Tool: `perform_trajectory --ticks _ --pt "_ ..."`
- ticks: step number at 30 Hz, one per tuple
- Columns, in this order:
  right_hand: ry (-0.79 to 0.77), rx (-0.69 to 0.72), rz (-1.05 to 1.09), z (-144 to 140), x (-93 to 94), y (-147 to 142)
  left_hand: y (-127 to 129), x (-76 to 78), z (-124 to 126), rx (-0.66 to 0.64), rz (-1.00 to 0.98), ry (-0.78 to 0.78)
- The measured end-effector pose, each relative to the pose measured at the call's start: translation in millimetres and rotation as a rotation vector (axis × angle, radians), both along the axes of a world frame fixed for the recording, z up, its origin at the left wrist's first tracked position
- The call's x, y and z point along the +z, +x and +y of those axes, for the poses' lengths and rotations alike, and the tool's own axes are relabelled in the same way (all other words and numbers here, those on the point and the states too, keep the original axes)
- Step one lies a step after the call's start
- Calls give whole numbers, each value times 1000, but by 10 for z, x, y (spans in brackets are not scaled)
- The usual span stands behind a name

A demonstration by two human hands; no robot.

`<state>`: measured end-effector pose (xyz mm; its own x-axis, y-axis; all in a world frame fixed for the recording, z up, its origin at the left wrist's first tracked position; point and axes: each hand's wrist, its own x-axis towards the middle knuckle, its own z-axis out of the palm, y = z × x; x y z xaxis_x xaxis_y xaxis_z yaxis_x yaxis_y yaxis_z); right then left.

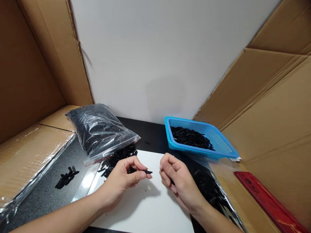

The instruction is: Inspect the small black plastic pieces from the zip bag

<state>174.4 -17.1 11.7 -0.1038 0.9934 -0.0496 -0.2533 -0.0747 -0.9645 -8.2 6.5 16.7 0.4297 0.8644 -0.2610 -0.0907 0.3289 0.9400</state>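
Pinched between the thumb and fingers of my left hand (127,174) is a small, narrow black piece (149,172), its pointed end sticking out to the right. My right hand (178,178) is curled closed a little way across from it. A bit of something black (172,182) shows between its fingers, mostly hidden. Both hands are above a white board (145,210). Behind my left hand lies a loose pile of similar black pieces (123,152), partly covered by a clear zip bag (97,129) full of dark contents.
At the back right, a blue basket (225,142) holds many black pieces. More dark pieces (209,187) lie beyond my right forearm, beside clear plastic. On the left sits a small cluster of black pieces (66,178). A red object (264,197) rests far right. Cardboard (277,103) flanks both sides.
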Motion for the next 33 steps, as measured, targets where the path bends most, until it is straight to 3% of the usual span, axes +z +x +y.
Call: perform_trajectory --ticks 5,10,18,27,30,33 --pt "235 -29 -460 -50 -30 -15 -5 3 16 21 -21 59" --pt "284 -53 -547 -85 -17 -35 -17 -16 21 2 -4 99" --pt "264 -120 -522 -64 -23 4 29 14 -22 -20 -87 -111" --pt "192 -100 -428 -50 -37 16 22 -43 17 -69 -78 -11" --pt "123 -69 -304 -45 -34 4 15 -38 28 -90 -86 -9" --pt "-16 14 -19 -32 -25 -6 10 -28 18 -88 -108 -56"
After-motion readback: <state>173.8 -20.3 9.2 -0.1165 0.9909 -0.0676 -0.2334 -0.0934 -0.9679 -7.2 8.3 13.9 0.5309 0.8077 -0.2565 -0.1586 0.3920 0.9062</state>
